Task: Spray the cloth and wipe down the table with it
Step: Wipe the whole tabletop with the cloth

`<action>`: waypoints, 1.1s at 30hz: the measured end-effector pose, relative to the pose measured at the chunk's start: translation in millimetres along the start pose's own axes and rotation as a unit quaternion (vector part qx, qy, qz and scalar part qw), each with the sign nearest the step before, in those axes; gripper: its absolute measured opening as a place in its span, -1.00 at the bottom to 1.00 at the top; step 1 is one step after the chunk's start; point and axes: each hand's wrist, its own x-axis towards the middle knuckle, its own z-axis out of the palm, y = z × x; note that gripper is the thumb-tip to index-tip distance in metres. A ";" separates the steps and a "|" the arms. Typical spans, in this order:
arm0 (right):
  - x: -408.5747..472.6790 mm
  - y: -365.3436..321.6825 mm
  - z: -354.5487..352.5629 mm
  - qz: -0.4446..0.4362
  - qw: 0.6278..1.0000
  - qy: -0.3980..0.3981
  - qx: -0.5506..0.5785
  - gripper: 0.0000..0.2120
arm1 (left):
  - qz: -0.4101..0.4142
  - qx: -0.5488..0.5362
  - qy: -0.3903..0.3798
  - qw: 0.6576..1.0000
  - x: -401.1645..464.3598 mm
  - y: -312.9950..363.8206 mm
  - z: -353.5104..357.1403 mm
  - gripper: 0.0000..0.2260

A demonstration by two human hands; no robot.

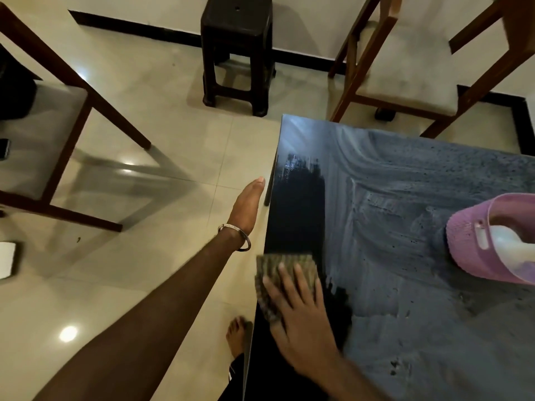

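Observation:
A dark glossy table (pixel 405 328) fills the right side, dusty grey except for a clean black strip along its left edge. My right hand (pixel 301 319) lies flat on a folded checked cloth (pixel 285 270) at that left edge, pressing it onto the table top. My left hand (pixel 247 206) is stretched out flat with the fingers together, held just off the table's left side over the floor, holding nothing. It wears a metal bangle at the wrist. No spray bottle shows clearly.
A pink basket (pixel 474 241) with a white object inside stands on the table's right side. A dark plastic stool (pixel 236 50) stands by the far wall. Wooden chairs (pixel 411 68) stand at the far right and at the left (pixel 43 117). My bare foot (pixel 237 334) is beside the table.

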 end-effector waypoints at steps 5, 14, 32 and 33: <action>0.1 3.8 -3.2 0.007 0.999 -0.037 0.011 -0.26 | 0.008 -0.005 -0.010 1.000 18.9 5.8 2.4 -0.54; 299.4 77.4 -113.9 0.103 0.994 0.006 0.025 -0.40 | 0.018 -0.015 0.012 1.000 40.4 26.0 3.7 -0.01; 146.4 45.9 -55.0 0.099 0.994 0.036 0.041 -0.32 | 0.028 -0.007 0.016 0.999 55.9 42.2 15.3 0.06; 169.6 49.6 -62.9 0.108 0.992 0.054 0.037 -0.33 | 0.027 -0.010 0.019 0.999 55.9 41.0 16.1 0.07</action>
